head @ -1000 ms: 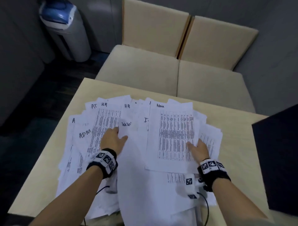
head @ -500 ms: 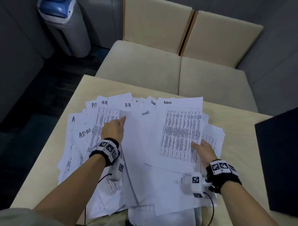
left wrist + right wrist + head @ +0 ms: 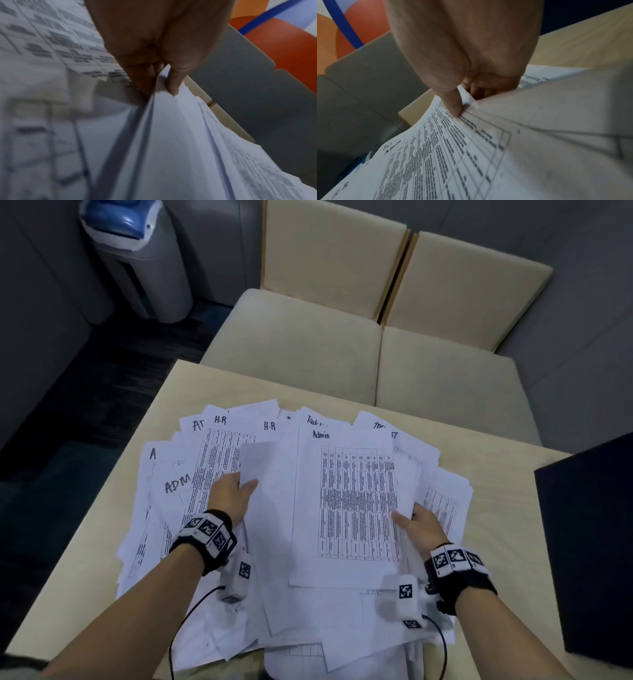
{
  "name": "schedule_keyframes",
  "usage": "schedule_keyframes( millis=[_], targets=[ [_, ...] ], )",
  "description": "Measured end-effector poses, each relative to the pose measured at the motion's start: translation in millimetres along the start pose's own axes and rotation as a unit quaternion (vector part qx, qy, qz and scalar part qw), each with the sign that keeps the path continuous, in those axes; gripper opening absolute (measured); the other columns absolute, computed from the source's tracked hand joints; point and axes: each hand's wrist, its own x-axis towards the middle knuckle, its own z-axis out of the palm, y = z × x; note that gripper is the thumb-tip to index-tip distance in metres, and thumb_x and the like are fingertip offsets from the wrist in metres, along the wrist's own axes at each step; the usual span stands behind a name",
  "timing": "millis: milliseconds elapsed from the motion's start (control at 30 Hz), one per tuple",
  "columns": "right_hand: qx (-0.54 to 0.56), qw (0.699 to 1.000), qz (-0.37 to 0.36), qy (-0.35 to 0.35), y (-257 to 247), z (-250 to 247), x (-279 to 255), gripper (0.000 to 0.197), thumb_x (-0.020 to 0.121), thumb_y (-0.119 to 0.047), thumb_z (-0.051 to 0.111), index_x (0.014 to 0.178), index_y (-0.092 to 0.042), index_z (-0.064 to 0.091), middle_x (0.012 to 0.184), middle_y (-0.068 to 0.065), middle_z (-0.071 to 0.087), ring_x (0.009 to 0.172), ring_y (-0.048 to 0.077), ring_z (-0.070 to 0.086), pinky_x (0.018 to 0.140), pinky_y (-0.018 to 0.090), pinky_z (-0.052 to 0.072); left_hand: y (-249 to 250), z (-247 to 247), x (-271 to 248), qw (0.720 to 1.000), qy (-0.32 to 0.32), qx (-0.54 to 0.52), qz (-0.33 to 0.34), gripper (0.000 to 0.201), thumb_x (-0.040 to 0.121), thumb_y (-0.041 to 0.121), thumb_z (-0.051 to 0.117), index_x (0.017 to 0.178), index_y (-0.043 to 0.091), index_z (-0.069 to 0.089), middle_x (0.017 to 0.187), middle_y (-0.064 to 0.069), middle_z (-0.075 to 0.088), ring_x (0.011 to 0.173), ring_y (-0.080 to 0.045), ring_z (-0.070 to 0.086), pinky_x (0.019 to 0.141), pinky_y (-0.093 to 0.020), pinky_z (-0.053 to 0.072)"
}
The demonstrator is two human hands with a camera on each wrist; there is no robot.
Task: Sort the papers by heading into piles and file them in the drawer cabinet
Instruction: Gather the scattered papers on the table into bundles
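Note:
A loose heap of white papers (image 3: 212, 474) with handwritten headings such as H-R, ADM and Task covers the wooden table (image 3: 507, 470). My left hand (image 3: 236, 491) pinches the left edge of a blank-faced sheet (image 3: 270, 508), thumb on top; the left wrist view shows the thumb (image 3: 175, 81) pressing that sheet's edge (image 3: 171, 135). My right hand (image 3: 418, 522) pinches the right edge of the printed sheet headed Admin (image 3: 356, 501), thumb on its face. In the right wrist view the thumb (image 3: 453, 105) presses the Admin sheet (image 3: 436, 155).
A dark cabinet (image 3: 589, 542) stands at the table's right edge. Two beige cushioned seats (image 3: 301, 337) sit behind the table. A grey bin with a blue lid (image 3: 137, 258) stands at the far left on dark floor.
My left hand went from resting flat on the heap to pinching and lifting a blank-faced sheet. The Admin sheet, held by my right hand, shifted right and forward.

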Motion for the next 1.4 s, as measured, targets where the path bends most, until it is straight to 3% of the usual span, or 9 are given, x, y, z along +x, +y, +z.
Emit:
schedule_keyframes(
  millis=[200,400,567,767,900,1067,1200,1300,1400],
  targets=[
    [0.042,0.998,0.038,-0.023,-9,5,-2,0.029,0.1,-0.02,0.057,0.123,-0.003,0.064,0.124,0.015,0.066,0.119,0.029,0.059,0.103,0.038,0.042,26,-7,1,0.988,-0.014,0.152,0.016,0.063,0.102,0.052,0.032,0.056,0.01,0.044,0.053,-0.006,0.049,0.051,-0.022,0.049,0.055,-0.027,0.039],
    [-0.04,0.998,0.016,0.046,-5,9,2,0.033,0.102,-0.011,0.046,0.07,-0.011,0.039,0.063,0.005,0.034,0.058,0.018,0.033,0.057,0.031,0.021,68,-38,21,0.94,0.142,0.307,0.052,0.039,0.104,0.026,0.033,0.105,0.005,0.065,0.096,-0.021,0.067,0.091,-0.04,0.063,0.073,-0.04,0.047],
    [-0.115,0.986,-0.002,0.118,-6,12,3,0.023,0.102,-0.007,0.038,0.105,-0.003,0.061,0.084,0.021,0.06,0.078,0.035,0.058,0.072,0.037,0.049,72,-68,39,0.97,0.178,0.161,0.044,0.028,0.098,0.021,0.042,0.082,0.002,0.056,0.079,-0.022,0.058,0.075,-0.036,0.048,0.066,-0.036,0.036],
    [-0.105,0.974,-0.054,0.194,-8,17,-2,0.047,0.101,-0.004,0.04,0.141,-0.023,0.054,0.077,0.012,0.064,0.061,0.021,0.05,0.062,0.024,0.038,135,-81,-8,0.962,0.198,0.082,0.166,0.04,0.091,0.029,0.055,0.056,0.014,0.041,0.052,-0.002,0.047,0.059,-0.031,0.046,0.057,-0.033,0.029],
    [-0.091,0.969,-0.064,0.218,-14,23,-3,0.043,0.098,-0.003,0.045,0.133,-0.021,0.062,0.083,0.021,0.069,0.068,0.028,0.055,0.065,0.03,0.044,196,-22,-67,0.963,0.078,0.044,0.255,0.008,0.091,0.019,0.053,0.09,0.012,0.05,0.078,-0.018,0.062,0.072,-0.037,0.055,0.063,-0.038,0.036],
    [-0.015,0.982,-0.069,0.178,-18,20,-6,0.036,0.1,-0.009,0.049,0.135,-0.012,0.058,0.094,0.014,0.068,0.088,0.029,0.061,0.075,0.029,0.041,198,93,-76,0.991,-0.071,-0.003,0.111,0.024,0.094,0.019,0.05,0.112,0.005,0.041,0.103,-0.017,0.063,0.096,-0.038,0.06,0.072,-0.036,0.043],
    [0.106,0.984,-0.039,0.137,-11,12,-5,0.036,0.104,-0.03,0.043,0.125,-0.011,0.065,0.119,0.01,0.069,0.113,0.026,0.062,0.1,0.035,0.045,169,138,-56,0.958,-0.2,-0.184,-0.093,0.076,0.081,0.05,0.064,0.128,0.0,0.031,0.124,-0.016,0.056,0.105,-0.034,0.064,0.092,-0.045,0.054],
    [0.236,0.968,0.022,0.089,-12,8,-10,0.051,0.105,-0.05,0.032,0.107,-0.018,0.071,0.1,-0.001,0.075,0.095,0.014,0.068,0.09,0.033,0.05,154,139,-58,0.936,-0.288,-0.179,-0.098,0.121,0.059,0.088,0.057,0.144,0.009,0.023,0.142,-0.011,0.045,0.122,-0.027,0.056,0.105,-0.047,0.045],
    [0.143,0.987,-0.006,0.074,-7,10,-7,0.036,0.099,-0.042,0.053,0.124,-0.016,0.062,0.117,-0.006,0.065,0.106,0.012,0.06,0.098,0.03,0.043,140,119,-58,0.964,-0.203,-0.167,-0.029,0.07,0.081,0.065,0.063,0.125,0.016,0.041,0.127,-0.003,0.055,0.108,-0.016,0.058,0.099,-0.037,0.046]
  ],
)
